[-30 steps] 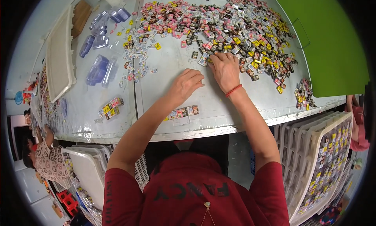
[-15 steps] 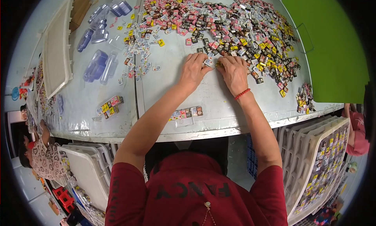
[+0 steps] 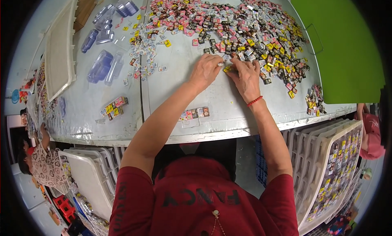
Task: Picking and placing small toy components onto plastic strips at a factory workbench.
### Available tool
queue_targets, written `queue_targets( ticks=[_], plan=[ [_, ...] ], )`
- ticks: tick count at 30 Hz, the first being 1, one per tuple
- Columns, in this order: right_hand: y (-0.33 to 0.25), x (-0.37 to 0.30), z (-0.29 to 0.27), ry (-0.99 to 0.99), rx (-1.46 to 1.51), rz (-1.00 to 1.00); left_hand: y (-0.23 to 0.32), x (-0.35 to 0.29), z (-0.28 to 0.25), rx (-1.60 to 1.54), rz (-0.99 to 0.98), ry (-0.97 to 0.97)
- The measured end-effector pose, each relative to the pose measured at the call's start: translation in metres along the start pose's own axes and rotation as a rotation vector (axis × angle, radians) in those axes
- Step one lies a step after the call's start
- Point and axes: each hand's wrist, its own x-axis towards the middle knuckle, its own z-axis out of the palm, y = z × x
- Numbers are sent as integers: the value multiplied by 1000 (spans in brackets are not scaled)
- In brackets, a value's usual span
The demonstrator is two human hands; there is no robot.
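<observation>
At the near edge of a large heap of small pink, black, yellow and white packs [image 3: 241, 23], both my hands work close together. My left hand [image 3: 205, 71] is closed in a pinch, with a small whitish pack at its fingertips. Beside it, my right hand [image 3: 246, 77], with a red bead bracelet on the wrist, has its fingers curled and its thumb at a small yellow pack [image 3: 227, 68]. Between my forearms lies a clear plastic tray with a row of packs [image 3: 195, 114]. Another filled group of packs [image 3: 114, 108] sits further left.
Empty clear plastic trays [image 3: 100, 67] lie on the table's left, near scattered white packs [image 3: 148, 52]. A green panel [image 3: 339, 52] stands at the right. Stacked white crates [image 3: 304, 170] flank me below the table edge. Other people [image 3: 48, 166] are at both sides.
My left hand has closed further round the small pack and shifted slightly. The yellow pack by my right hand shows more. The whole view has shifted a little.
</observation>
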Motion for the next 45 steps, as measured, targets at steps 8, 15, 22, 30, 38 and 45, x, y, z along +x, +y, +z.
queue_targets(
  ticks=[8, 15, 22, 30, 38, 45],
  plan=[
    [-2, 14, 18, -94, -432, -140, -5, 2, -1, 167, -59, -54],
    [-45, -20, -31, -117, -42, -201, 36, -43, -94, -89, -349, -109],
    [-104, -74, -30, -262, 216, -243, 81, -148, -115, -46, -78, -141],
    [-110, -89, -8, -274, 199, -257, 65, -165, -94, 8, 48, -65],
    [-119, -104, 1, -88, 99, -174, 60, -167, -90, 86, 85, -9],
    [-130, -103, -4, -118, 37, -245, 74, -171, -106, 214, 79, -86]
  ],
)
